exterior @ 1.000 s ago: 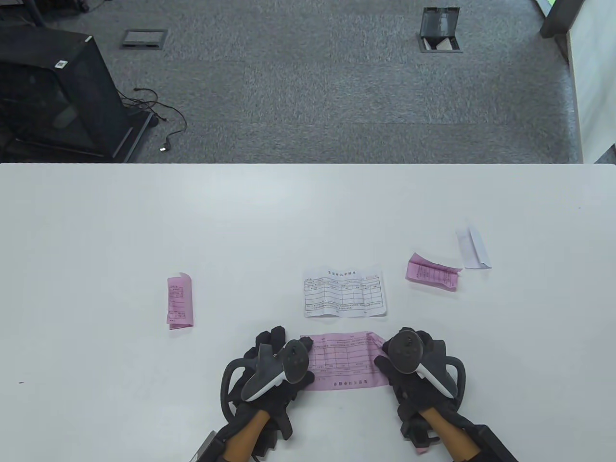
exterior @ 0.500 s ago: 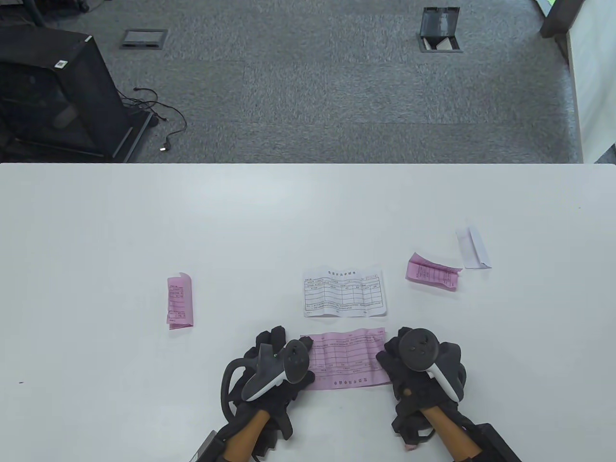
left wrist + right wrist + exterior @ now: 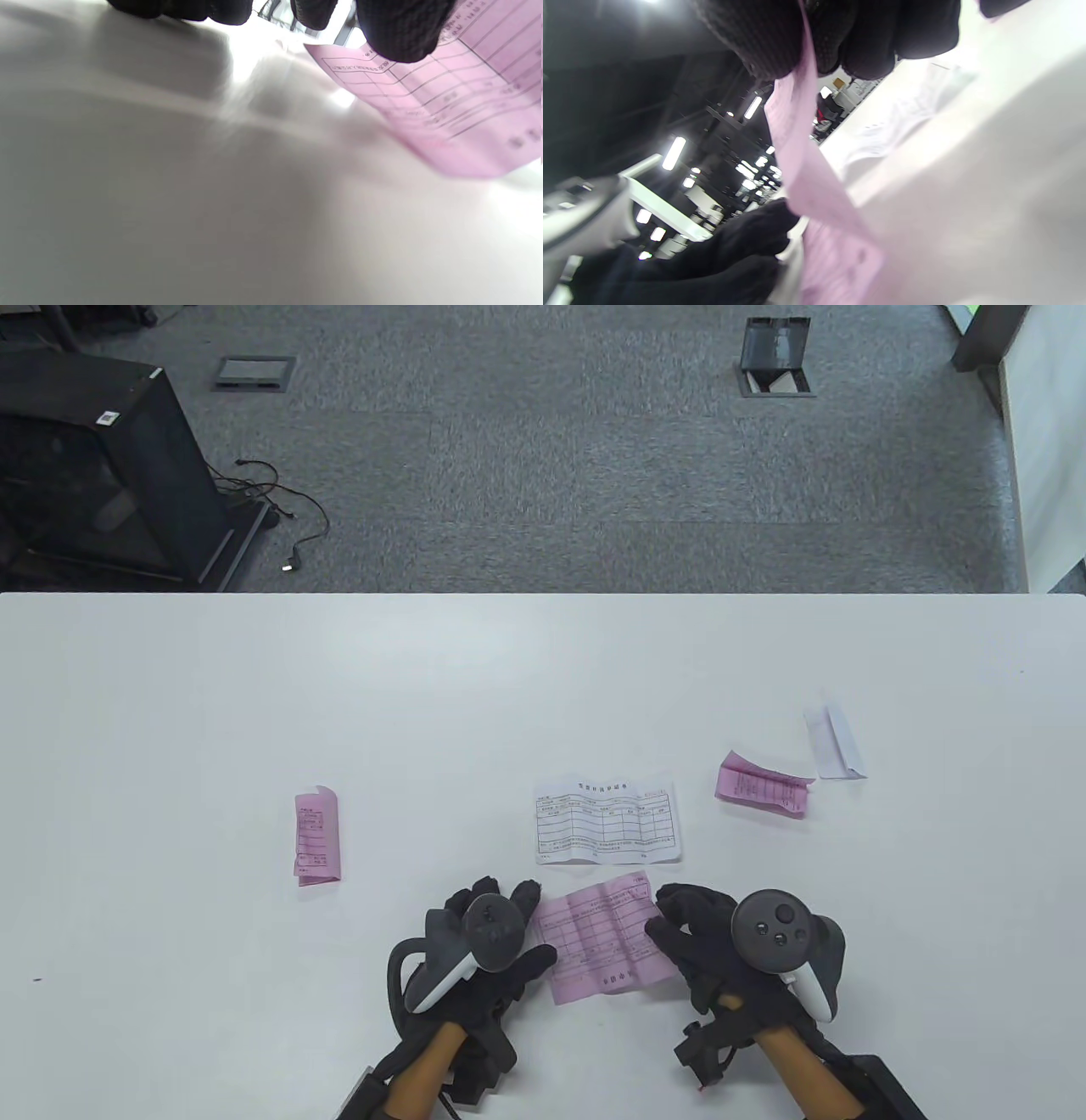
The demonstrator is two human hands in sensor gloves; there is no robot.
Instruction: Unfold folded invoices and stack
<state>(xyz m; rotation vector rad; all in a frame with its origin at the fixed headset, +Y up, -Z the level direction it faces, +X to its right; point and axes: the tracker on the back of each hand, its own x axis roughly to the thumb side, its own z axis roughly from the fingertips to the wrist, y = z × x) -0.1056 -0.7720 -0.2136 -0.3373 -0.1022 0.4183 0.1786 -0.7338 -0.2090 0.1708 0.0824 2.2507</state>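
Observation:
An unfolded pink invoice (image 3: 604, 940) is held tilted just above the table (image 3: 170, 712) between both hands. My left hand (image 3: 530, 926) grips its left edge; in the left wrist view a fingertip (image 3: 398, 34) lies on the pink sheet (image 3: 449, 101). My right hand (image 3: 666, 918) pinches its right edge; the right wrist view shows the sheet (image 3: 797, 144) clamped between the fingers (image 3: 772, 38). An unfolded white invoice (image 3: 607, 820) lies flat just beyond. Folded pink invoices lie at the left (image 3: 317, 836) and right (image 3: 764, 785), and a folded white one (image 3: 836, 742) lies at the far right.
The table's far edge runs across the middle of the table view, with grey carpet beyond it. A black cabinet (image 3: 93, 466) and a cable stand on the floor at the far left. A floor box (image 3: 774, 356) is at the far right.
The pink invoice lay flat and spread wide between my hands; now it is lifted and turned at an angle. My right hand rolled over and shifted right, and my left hand lifted slightly.

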